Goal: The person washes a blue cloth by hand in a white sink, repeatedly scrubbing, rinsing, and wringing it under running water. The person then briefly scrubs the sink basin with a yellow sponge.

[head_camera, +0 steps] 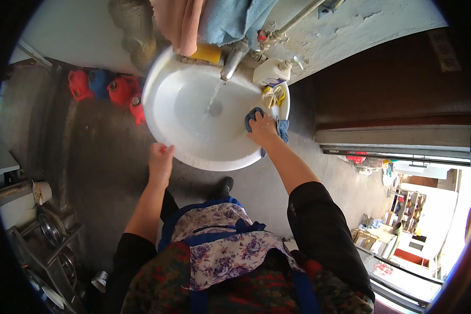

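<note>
A white washbasin (pixel 219 157) stands before me, and water runs into it from a metal tap (pixel 234 62). My right hand (pixel 263 128) lies on a blue-grey cloth (pixel 283 130) at the basin's right rim; part of the cloth shows past the fingertips and part drapes over the edge. Its fingers are bent over the cloth. My left hand (pixel 161 157) is at the basin's lower left edge with the fingers curled in; nothing shows in it, and whether it touches the rim I cannot tell.
A pump bottle (pixel 267 73) and a yellow-edged crumpled item (pixel 272 96) sit on the right rim. Towels (pixel 223 21) hang above the tap, near a yellow object (pixel 207 53). Red containers (pixel 122 91) and a blue one (pixel 98 83) line the wall. A metal rack (pixel 49 255) stands lower left.
</note>
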`<action>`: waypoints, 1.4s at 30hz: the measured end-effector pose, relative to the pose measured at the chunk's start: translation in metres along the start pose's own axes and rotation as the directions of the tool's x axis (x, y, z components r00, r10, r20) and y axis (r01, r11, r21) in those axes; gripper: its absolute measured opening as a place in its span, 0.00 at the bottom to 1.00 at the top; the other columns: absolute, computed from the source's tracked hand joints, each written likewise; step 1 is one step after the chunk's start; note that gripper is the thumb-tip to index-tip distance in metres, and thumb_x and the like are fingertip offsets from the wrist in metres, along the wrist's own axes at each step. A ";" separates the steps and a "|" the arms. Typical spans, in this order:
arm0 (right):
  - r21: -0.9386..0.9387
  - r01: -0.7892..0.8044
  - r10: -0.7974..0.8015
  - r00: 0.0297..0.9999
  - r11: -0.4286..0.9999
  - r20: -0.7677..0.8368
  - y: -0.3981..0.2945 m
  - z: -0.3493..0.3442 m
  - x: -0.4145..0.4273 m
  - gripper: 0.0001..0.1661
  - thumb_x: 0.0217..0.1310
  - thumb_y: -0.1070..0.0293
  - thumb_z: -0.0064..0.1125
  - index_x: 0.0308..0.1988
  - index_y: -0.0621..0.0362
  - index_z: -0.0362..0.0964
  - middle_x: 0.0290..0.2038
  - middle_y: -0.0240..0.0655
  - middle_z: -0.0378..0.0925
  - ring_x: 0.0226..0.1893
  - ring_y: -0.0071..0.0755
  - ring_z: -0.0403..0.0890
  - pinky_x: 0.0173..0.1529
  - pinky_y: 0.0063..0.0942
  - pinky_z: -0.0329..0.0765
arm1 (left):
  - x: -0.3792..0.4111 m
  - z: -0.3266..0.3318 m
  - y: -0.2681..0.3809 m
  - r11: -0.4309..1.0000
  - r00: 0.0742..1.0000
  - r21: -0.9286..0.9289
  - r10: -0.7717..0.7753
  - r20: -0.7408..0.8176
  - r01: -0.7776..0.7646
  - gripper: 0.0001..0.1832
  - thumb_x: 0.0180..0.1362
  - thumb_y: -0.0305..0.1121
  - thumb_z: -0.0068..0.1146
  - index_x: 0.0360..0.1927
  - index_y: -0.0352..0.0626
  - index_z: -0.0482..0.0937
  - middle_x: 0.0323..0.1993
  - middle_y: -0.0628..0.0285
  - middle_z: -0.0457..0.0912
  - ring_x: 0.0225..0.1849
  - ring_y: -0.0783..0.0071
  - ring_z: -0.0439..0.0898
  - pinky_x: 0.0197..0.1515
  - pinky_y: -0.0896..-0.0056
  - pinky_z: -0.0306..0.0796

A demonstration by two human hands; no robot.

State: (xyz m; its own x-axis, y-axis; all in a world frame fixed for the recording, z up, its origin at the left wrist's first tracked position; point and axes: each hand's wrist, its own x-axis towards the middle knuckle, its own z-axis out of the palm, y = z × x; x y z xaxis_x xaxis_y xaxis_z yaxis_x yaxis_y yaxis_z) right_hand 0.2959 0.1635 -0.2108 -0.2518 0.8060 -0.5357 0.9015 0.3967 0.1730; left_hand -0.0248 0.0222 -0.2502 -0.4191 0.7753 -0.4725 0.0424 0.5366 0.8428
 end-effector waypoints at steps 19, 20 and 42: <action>0.682 0.231 -0.013 0.951 0.694 -0.309 -0.245 -0.059 -0.026 0.42 0.53 0.65 0.63 0.67 0.44 0.58 0.62 0.48 0.65 0.52 0.58 0.75 0.56 0.42 0.74 | 0.050 -0.064 -0.023 0.931 0.886 -0.004 -0.346 0.308 0.365 0.08 0.62 0.31 0.48 0.43 0.43 0.72 0.26 0.63 0.74 0.20 0.78 0.70 0.19 0.75 0.63; 0.627 0.269 -0.076 0.945 0.731 -0.317 -0.232 -0.046 -0.035 0.43 0.52 0.66 0.63 0.68 0.43 0.58 0.62 0.48 0.64 0.51 0.57 0.75 0.55 0.42 0.75 | 0.051 -0.063 -0.022 0.919 0.884 -0.003 -0.378 0.274 0.394 0.07 0.62 0.31 0.48 0.42 0.43 0.72 0.26 0.63 0.74 0.20 0.78 0.70 0.19 0.75 0.63; 0.083 0.038 -0.037 0.999 0.996 -0.008 -0.014 0.028 -0.033 0.12 0.59 0.67 0.53 0.36 0.58 0.82 0.46 0.45 0.74 0.49 0.47 0.77 0.48 0.39 0.79 | 0.011 -0.043 -0.031 0.976 0.952 0.032 -0.216 0.217 0.215 0.10 0.63 0.33 0.54 0.43 0.40 0.72 0.33 0.61 0.75 0.26 0.77 0.72 0.29 0.75 0.69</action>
State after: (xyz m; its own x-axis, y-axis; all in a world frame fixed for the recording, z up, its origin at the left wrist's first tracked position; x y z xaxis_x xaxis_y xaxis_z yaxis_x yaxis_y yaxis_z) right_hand 0.3019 0.1192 -0.2191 -0.2879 0.7940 -0.5355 0.9175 0.3889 0.0834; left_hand -0.0697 -0.0006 -0.2706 -0.2113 0.6942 -0.6881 -0.0191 0.7009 0.7130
